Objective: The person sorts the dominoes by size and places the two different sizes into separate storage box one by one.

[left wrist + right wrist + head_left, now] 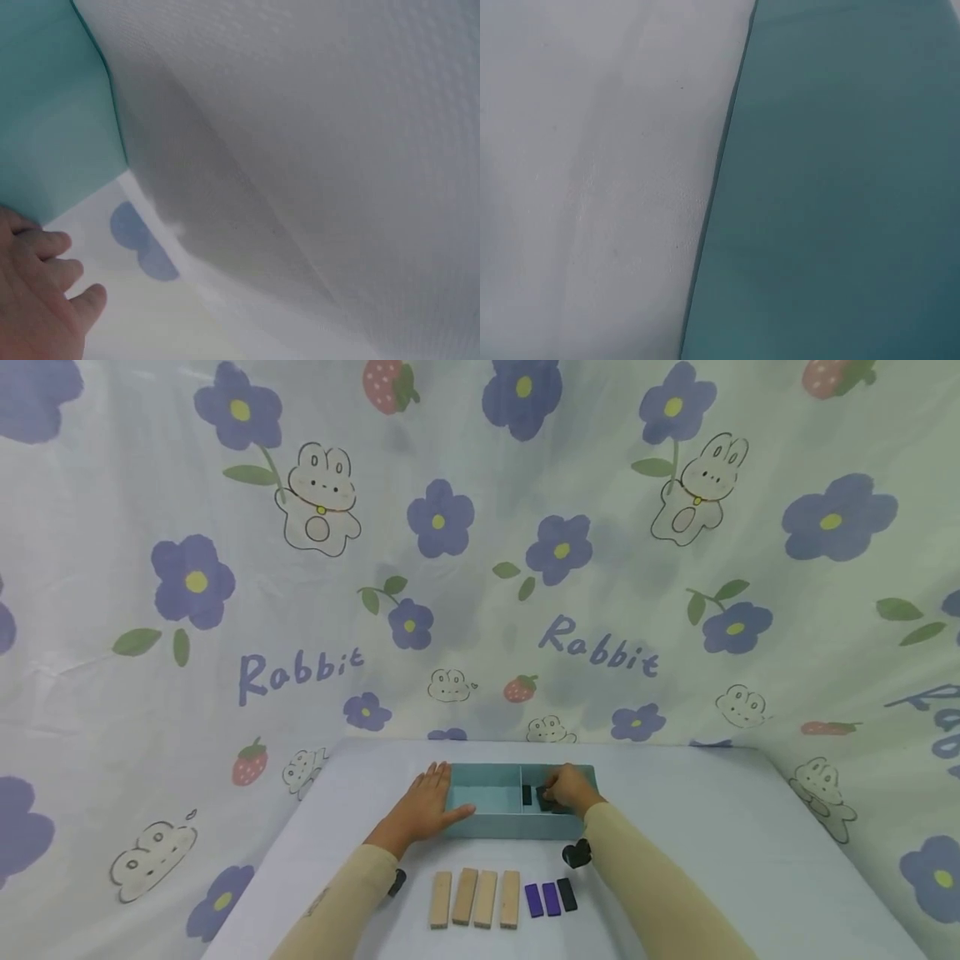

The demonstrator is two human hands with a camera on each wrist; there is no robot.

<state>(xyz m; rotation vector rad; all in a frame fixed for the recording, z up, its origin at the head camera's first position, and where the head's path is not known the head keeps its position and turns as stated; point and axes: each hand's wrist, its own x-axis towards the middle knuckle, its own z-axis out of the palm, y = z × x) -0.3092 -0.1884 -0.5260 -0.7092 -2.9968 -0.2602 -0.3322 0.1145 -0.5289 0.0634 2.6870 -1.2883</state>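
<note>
Two cream sleeves (341, 893) come up nearest the head camera. Past them, on a white table (720, 827), I see four long pale wooden blocks (465, 897) in a row, then two small purple blocks (552, 898) and one small black block (567, 894) to their right.

Farther on sits a blue-green box (517, 827) with two parts, split by a thin wall. I have wide bare table to the left and right of it, and a thin strip behind it, before the white flowery cloth (480, 585).

My left hand (426, 806) lies at the box's left edge, touching it, with straight fingers and the thumb spread out. My right hand (574, 788) reaches into the right part. Its fingers curl down and pinch a dark flat block (543, 800), near another black block (527, 795) by the thin wall.
</note>
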